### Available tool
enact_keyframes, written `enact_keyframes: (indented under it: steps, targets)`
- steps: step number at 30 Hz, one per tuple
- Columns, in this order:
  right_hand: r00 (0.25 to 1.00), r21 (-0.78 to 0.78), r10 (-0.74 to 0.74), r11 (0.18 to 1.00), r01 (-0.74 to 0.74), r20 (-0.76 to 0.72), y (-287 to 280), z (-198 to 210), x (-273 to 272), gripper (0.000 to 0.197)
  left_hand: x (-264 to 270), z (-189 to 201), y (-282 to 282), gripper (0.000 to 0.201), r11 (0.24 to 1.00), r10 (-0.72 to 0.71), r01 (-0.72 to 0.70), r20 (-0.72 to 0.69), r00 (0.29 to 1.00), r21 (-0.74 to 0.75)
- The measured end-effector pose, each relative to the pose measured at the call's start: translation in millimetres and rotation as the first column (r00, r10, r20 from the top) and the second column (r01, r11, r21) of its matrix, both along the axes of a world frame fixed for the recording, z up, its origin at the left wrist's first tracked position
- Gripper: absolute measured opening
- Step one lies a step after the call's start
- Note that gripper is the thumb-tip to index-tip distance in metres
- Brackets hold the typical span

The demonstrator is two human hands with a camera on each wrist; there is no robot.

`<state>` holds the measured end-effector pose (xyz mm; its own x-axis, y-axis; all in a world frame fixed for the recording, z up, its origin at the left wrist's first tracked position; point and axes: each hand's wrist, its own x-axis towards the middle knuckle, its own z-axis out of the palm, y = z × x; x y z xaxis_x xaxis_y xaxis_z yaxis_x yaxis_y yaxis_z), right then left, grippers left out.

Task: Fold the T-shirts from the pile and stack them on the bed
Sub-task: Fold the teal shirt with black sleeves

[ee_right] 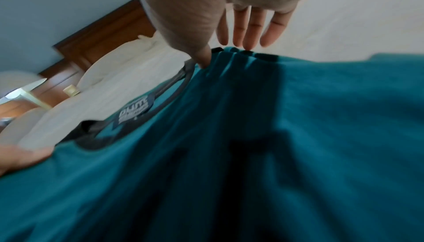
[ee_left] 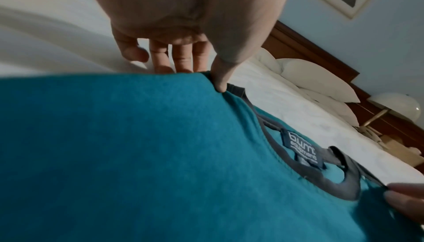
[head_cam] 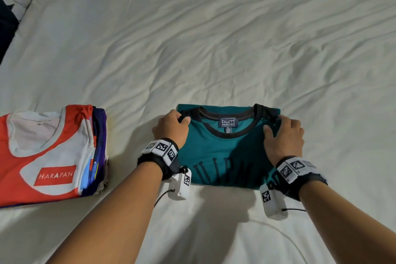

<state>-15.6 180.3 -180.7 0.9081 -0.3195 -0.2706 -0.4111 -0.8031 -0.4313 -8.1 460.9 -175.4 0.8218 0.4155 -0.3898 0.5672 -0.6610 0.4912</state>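
Near the front edge of the bed (head_cam: 214, 38), about midway along it, lay the teal T-shirt (head_cam: 222, 156), folded to a compact rectangle, collar away from the person, neck label up. Left hand (head_cam: 171, 127) held the left collar-side corner: thumb on top of the cloth, fingers (ee_left: 160, 59) reaching past the fold edge, whether tucked under it could not be told. Right hand (head_cam: 284, 137) held the opposite corner the same way, thumb pressing down beside the dark neckband, fingers (ee_right: 250, 28) fairly straight over the far edge; cloth was bunched into small ridges there.

Stack of folded shirts (head_cam: 51, 152) sat toward the left side of the bed, well apart from the teal shirt, a red-and-white one on top.

Handling judgement: knit cotton, light, wholly limp, not fragile. It would sag and unfold if lifted by one corner or the top layer only. Best hold appeared to be both short sides at once, fingers beneath all layers, thumbs clamping on top, keeping it level. Sheet was wrinkled and soft, so sliding could drag the bottom layer.
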Motion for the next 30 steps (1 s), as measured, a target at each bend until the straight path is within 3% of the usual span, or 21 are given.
enact_keyframes:
  steps: [3,7,9,15,18,21,24,25,27,30]
  targets:
    - [0.997,0.065,-0.071,0.995,0.072,-0.018,-7.0,-2.6,16.5,0.034,6.1,-3.4,-0.4,0.016,0.997,0.043,-0.038,0.069,0.997,-0.065]
    - [0.99,0.113,-0.079,0.991,0.065,0.12,-12.6,-3.1,18.5,0.008,9.1,-8.1,-0.1,0.018,0.996,0.064,-0.05,0.209,0.976,-0.073]
    - [0.985,0.129,-0.078,0.99,0.058,0.156,-13.8,-4.2,15.5,0.006,8.0,-10.0,1.0,0.021,0.998,0.064,-0.059,0.247,0.967,-0.028]
    - [0.952,0.319,-0.274,0.922,0.219,0.138,-20.7,-12.5,18.1,0.008,9.3,-11.1,3.3,0.014,0.995,0.09,-0.063,0.416,0.905,-0.078]
    - [0.963,0.315,-0.259,0.923,0.223,0.077,-19.6,-15.6,21.8,0.01,11.4,-18.1,4.0,0.016,0.996,0.081,-0.063,0.368,0.926,-0.061]
    - [0.983,0.152,-0.157,0.978,0.142,0.09,-12.6,-9.7,15.6,0.03,10.9,-16.7,0.4,0.019,0.995,0.019,-0.041,0.241,0.97,0.086]
    - [0.982,-0.052,0.071,0.997,-0.062,0.175,10.1,-1.2,-15.9,0.053,-9.2,-1.4,-22.0,0.045,0.94,-0.117,0.053,0.175,0.978,0.336]
    - [0.97,-0.115,0.202,0.976,-0.187,0.137,22.2,-2.0,-30.3,0.057,-21.0,3.6,-35.7,0.051,0.912,-0.203,0.121,0.176,0.963,0.391]
    - [0.913,-0.175,0.407,0.899,-0.4,0.003,43.3,-15.4,-56.1,0.067,-45.5,-1.8,-65.2,0.066,0.824,-0.427,0.366,0.048,0.903,0.433]
    - [0.866,-0.19,0.488,0.845,-0.499,-0.108,55.2,-35.8,-68.8,0.076,-60.9,-33.1,-77.6,0.079,0.715,-0.58,0.579,-0.129,0.804,0.392]
